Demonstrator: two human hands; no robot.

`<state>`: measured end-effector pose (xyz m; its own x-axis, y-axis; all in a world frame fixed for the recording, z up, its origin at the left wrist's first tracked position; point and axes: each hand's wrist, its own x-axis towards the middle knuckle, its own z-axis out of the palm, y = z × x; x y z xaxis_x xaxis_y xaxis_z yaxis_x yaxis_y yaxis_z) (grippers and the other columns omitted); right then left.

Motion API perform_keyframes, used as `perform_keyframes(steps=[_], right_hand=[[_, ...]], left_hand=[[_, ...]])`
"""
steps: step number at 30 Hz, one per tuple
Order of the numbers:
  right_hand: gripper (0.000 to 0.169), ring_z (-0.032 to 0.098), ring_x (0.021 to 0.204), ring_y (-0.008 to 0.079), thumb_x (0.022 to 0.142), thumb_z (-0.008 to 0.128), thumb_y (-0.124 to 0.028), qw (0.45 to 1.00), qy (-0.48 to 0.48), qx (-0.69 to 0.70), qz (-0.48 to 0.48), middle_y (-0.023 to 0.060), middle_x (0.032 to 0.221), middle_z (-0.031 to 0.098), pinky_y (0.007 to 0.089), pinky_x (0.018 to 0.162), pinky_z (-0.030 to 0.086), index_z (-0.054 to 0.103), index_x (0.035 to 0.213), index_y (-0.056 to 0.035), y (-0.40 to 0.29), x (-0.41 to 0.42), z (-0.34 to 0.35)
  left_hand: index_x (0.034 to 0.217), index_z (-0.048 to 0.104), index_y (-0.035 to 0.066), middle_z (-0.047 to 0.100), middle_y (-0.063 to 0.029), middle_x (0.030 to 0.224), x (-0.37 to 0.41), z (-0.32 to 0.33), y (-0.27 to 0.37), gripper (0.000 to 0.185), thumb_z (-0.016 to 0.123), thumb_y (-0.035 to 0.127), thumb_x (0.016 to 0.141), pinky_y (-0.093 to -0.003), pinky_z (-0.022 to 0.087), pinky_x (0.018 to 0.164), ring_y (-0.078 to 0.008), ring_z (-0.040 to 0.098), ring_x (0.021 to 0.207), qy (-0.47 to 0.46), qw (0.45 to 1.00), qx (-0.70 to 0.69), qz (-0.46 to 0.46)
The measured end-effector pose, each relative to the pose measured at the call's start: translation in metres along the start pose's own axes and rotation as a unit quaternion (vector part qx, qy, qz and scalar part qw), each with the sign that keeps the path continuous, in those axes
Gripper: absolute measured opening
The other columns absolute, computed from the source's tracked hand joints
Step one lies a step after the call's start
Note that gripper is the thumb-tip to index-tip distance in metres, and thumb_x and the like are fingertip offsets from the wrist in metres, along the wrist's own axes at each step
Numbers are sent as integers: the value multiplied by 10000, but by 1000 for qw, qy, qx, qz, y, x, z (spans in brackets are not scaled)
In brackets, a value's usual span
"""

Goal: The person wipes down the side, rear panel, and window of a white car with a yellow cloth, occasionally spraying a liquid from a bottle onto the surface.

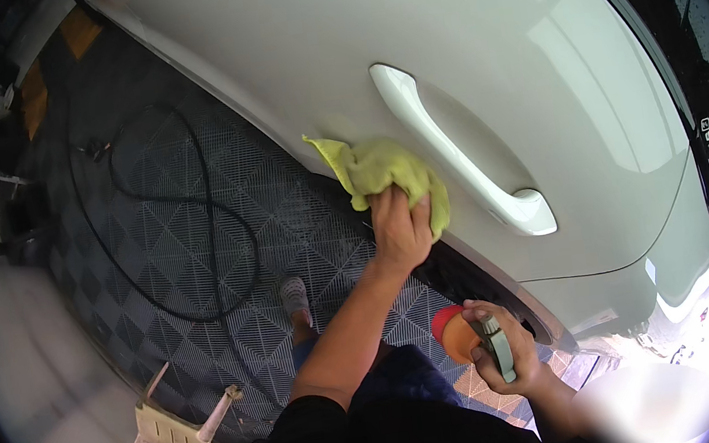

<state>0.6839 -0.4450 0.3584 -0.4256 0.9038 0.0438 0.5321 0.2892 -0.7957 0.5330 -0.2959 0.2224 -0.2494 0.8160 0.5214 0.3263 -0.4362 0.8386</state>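
Note:
My left hand (pixel 400 226) grips a crumpled yellow-green cloth (pixel 388 167) against the light grey car door panel (pixel 282 64), below and to the left of the white door handle (pixel 452 150). Part of the hand is covered by the cloth. Lower right, my right hand (pixel 509 348) is wrapped around a spray bottle with an orange and red body (pixel 458 338) and a grey-green trigger head (pixel 497 347). The bottle is held away from the door, over the floor side. Whether a finger pulls the trigger cannot be told.
A black hose (pixel 214 239) lies looped on the dark grid floor tiles (pixel 167 264). A worn beige plastic chair (pixel 171 430) stands at the lower left. Dark equipment (pixel 30 228) sits by the left wall. The car's lower door edge runs diagonally beside me.

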Motion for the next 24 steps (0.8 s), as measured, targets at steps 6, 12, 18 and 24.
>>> perform_keyframes(steps=[6, 12, 18, 24], right_hand=[[551, 592, 1144, 439, 755, 604, 76, 998, 34, 50, -24, 244, 1163, 603, 494, 997, 468, 445, 1283, 76, -11, 19, -3], [572, 604, 1122, 425, 756, 577, 77, 996, -48, 61, -47, 266, 1142, 598, 506, 992, 468, 420, 1306, 81, -16, 33, 1], [602, 606, 1137, 428, 740, 606, 78, 997, -42, 62, -26, 237, 1168, 612, 484, 982, 484, 419, 1312, 55, -28, 25, 6], [603, 613, 1123, 426, 732, 608, 65, 999, -18, 34, -9, 232, 1160, 612, 476, 964, 496, 426, 1307, 55, -20, 20, -2]], left_hand=[[1216, 543, -91, 590, -270, 1186, 21, 1, -22, 318, 504, 111, 972, -476, 382, 1022, -472, 538, 1097, 77, 996, 50, -11], [1165, 585, -88, 593, -278, 1137, 19, -16, -12, 283, 542, 84, 945, -462, 443, 950, -444, 572, 1065, -16, 997, -45, -61], [1172, 574, -95, 583, -273, 1142, -5, -6, 11, 290, 537, 88, 950, -453, 463, 923, -454, 576, 1052, 33, 999, 19, 1], [1180, 566, -114, 523, -327, 1240, 35, -17, -5, 302, 557, 68, 939, -542, 335, 1083, -536, 472, 1196, 10, 987, -60, -147]])
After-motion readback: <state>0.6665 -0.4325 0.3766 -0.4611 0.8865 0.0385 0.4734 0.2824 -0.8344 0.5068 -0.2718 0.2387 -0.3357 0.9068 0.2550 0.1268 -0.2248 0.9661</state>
